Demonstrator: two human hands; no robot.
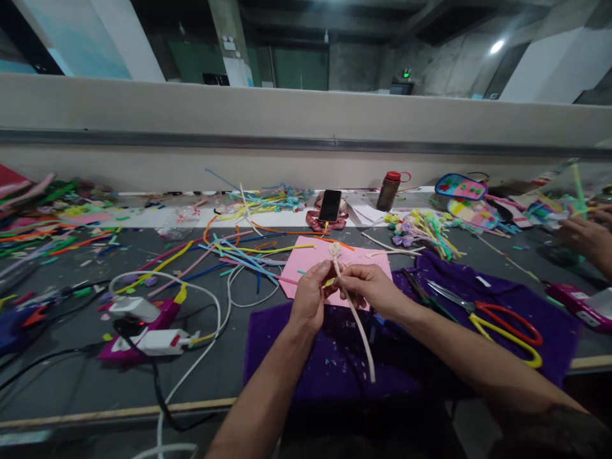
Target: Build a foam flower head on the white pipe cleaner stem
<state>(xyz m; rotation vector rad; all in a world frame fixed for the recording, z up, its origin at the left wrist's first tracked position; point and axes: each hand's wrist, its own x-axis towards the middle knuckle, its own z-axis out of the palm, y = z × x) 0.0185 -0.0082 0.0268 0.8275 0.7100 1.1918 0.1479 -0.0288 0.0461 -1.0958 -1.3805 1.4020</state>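
Note:
A cream pipe cleaner [362, 338] hangs down between my hands, its upper end bent into a small flower-like shape. My left hand [310, 290] is closed on it just below that shape, some fingers hidden behind. Pinching the same stem from the other side is my right hand [370, 287]. Under both hands lie a pink sheet [299, 252] and a purple cloth [272, 357]. Scissors [507, 322] with one red and one yellow handle rest on the cloth, right of my hands, beside dark-handled pliers [421, 287].
Loose coloured pipe cleaners [243, 252] spread over the left and middle. A magenta power strip [138, 335] with plugs and cables sits front left. Behind are a phone [329, 205], a brown bottle [389, 191] and pipe-cleaner flowers [421, 229]. Another person's hand [590, 233] works at far right.

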